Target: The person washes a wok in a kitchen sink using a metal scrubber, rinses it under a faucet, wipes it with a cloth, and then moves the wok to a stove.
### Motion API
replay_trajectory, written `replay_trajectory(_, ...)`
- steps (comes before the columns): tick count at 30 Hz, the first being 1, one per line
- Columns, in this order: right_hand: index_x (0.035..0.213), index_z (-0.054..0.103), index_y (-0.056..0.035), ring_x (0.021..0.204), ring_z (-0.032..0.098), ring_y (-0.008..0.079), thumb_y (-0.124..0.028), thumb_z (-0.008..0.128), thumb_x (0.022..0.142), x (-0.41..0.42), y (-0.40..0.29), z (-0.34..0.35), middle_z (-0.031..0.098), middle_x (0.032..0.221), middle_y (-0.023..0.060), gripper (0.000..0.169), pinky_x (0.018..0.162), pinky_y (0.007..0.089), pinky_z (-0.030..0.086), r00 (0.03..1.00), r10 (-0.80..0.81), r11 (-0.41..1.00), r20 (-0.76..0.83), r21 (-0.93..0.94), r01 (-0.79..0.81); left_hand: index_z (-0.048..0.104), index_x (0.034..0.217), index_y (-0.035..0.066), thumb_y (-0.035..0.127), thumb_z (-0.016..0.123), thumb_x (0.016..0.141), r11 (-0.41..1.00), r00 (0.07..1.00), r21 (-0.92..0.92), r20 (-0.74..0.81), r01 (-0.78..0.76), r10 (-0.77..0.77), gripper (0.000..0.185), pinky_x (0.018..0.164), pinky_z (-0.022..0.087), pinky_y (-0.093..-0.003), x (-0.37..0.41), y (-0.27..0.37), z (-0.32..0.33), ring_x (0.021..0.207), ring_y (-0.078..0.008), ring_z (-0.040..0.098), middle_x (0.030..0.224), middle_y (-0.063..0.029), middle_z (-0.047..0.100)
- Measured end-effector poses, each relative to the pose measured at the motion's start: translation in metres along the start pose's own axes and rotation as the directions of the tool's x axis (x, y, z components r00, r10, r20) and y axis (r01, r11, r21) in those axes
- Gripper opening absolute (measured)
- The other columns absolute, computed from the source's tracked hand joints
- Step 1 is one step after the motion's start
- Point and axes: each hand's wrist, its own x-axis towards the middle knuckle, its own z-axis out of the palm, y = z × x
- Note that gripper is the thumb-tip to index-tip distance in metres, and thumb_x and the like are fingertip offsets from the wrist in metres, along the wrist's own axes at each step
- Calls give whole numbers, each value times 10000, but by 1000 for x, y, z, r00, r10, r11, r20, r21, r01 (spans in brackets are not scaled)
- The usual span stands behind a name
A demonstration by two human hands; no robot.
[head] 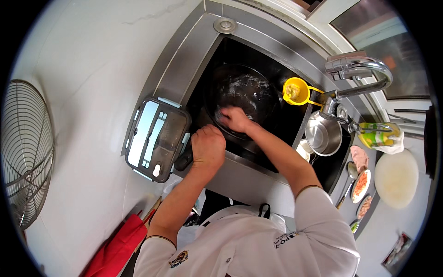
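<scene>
In the dark sink basin lies a black round pan (254, 91) with whitish wet streaks on its inside. My left hand (209, 145) is closed on the pan's black handle (183, 160), near the basin's front left edge. Inside the pan, at its near side, is my right hand (235, 119), bent and slightly blurred; something greyish shows at its fingertips, too indistinct to name. A yellow plastic strainer cup (296, 91) with food scraps in it hangs at the basin's right edge, beyond my right hand.
A lidded lunch box (155, 138) stands left of the basin. The chrome faucet (363, 86) arches at the right, above a steel pot (322, 133). Further right are a soap bottle (375, 135), a spoon (352, 170), dishes of chopped food (361, 186) and a round white board (396, 178).
</scene>
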Motion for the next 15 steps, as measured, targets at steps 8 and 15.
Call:
replay_trajectory(8,1022,709,-49,1031,663,369,-280,638,850,-54,56,-78,705,1041,193,297,898,438,537,838,323,845,441,-534,-45,619,864,27,107,636,800,1000,1000,5,16,-21,21,104,637,500,-335,6,5,-4,721,-221,637,781,-83,625)
replay_trajectory(15,1008,620,-5,974,601,437,-92,640,830,38,21,15,626,1004,234,200,868,477,510,984,-43,990,-170,-140,19,635,1002,-51,113,631,819,1000,1000,3,-27,-2,2,246,661,494,-348,2,4,6,756,-233,629,822,-108,622)
